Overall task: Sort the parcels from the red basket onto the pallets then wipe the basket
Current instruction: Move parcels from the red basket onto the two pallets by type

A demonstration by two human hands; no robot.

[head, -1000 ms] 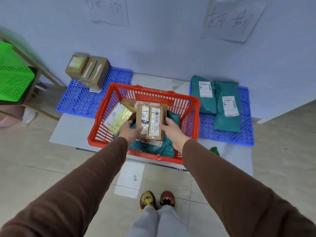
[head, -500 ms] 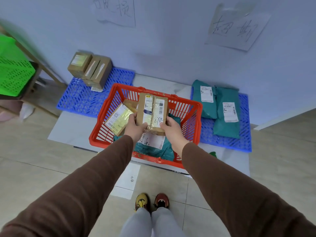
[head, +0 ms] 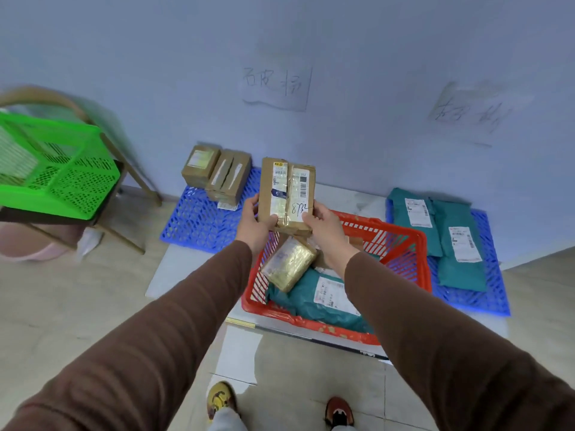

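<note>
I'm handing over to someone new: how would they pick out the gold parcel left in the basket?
Find the red basket on the floor between the two blue pallets. Inside it, at its left wall, the gold parcel lies tilted on a teal mailer bag. It alone is wrapped in shiny yellowish film; the rest are brown cardboard or teal.

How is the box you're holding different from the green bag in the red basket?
The cardboard box is brown and stiff; the green bag is teal and soft, crumpled. The cardboard box is held up in the air by the left hand and right hand; the green bag lies in the red basket. Both carry white shipping labels.
</note>
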